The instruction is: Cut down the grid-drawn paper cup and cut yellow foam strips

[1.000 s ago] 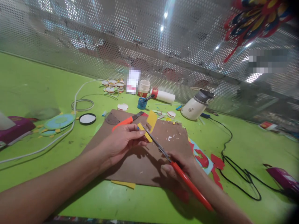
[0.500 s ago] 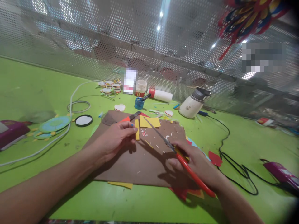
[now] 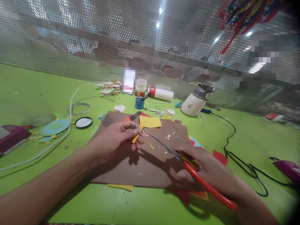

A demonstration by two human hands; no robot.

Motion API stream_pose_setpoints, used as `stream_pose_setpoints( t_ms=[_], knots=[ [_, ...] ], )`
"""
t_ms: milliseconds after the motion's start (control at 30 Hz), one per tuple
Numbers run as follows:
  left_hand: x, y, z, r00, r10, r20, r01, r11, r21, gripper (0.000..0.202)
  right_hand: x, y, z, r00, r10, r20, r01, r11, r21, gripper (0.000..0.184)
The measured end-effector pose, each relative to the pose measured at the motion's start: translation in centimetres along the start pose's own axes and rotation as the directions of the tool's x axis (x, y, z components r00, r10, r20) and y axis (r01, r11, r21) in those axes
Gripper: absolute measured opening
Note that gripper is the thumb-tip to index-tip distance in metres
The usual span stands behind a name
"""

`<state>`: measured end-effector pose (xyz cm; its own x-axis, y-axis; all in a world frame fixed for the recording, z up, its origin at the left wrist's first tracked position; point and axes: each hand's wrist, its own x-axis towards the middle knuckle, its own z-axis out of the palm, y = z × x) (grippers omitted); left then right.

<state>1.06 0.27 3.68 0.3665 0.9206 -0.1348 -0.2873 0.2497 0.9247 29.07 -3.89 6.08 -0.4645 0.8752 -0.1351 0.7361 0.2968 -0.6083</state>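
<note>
Between the thumb and fingers of my left hand (image 3: 124,132) is a narrow yellow strip (image 3: 136,138), tilted over the brown board (image 3: 131,170). My right hand (image 3: 203,165) grips red-handled scissors (image 3: 199,178), whose blades point up and left to the strip's edge near my left fingertips. Whether the blades touch the strip I cannot tell. Behind my left hand lies a yellow rectangular sheet (image 3: 150,122). A utility knife with an orange and dark body (image 3: 134,116) rests by it. Small red, white and yellow scraps (image 3: 170,137) are scattered on the board.
Behind the board stand a blue jar (image 3: 140,103), stacked paper cups (image 3: 141,87) and a white bottle (image 3: 195,101). A white cable (image 3: 70,115) runs on the left, a black cord (image 3: 234,156) on the right. A round black-rimmed lid (image 3: 83,122) lies at left.
The yellow strip has turned from upright to slanted in my left hand. The scissors have moved slightly right and down, their tips now beside the strip instead of over the yellow sheet.
</note>
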Motion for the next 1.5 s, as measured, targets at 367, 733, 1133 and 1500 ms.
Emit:
stream_pose_setpoints(
  t_ms=[367, 733, 1133, 1500],
  knots=[
    [0.0, 0.31, 0.26, 0.999, -0.032, -0.022, 0.032, 0.999, 0.016, 0.013, 0.16, 0.16, -0.14, 0.999, 0.032, 0.04, -0.033, 0.999, 0.013, 0.031],
    [0.08, 0.22, -0.13, 0.998, -0.058, 0.026, 0.059, 0.996, -0.062, 0.008, 0.38, 0.29, -0.13, 1.0, 0.024, 0.01, -0.024, 1.0, 0.006, 0.032],
    [0.09, 0.28, -0.12, 0.999, -0.046, 0.001, 0.045, 0.98, -0.196, 0.008, 0.4, 0.08, -0.31, 0.996, 0.034, -0.084, -0.029, 0.998, 0.054, 0.039],
    [0.28, 0.11, -0.16, 0.997, 0.002, -0.071, -0.016, 0.982, -0.188, 0.006, -0.11, -0.11, -0.02, 0.998, 0.059, -0.029, -0.056, 0.995, 0.078, 0.044]
  ],
)
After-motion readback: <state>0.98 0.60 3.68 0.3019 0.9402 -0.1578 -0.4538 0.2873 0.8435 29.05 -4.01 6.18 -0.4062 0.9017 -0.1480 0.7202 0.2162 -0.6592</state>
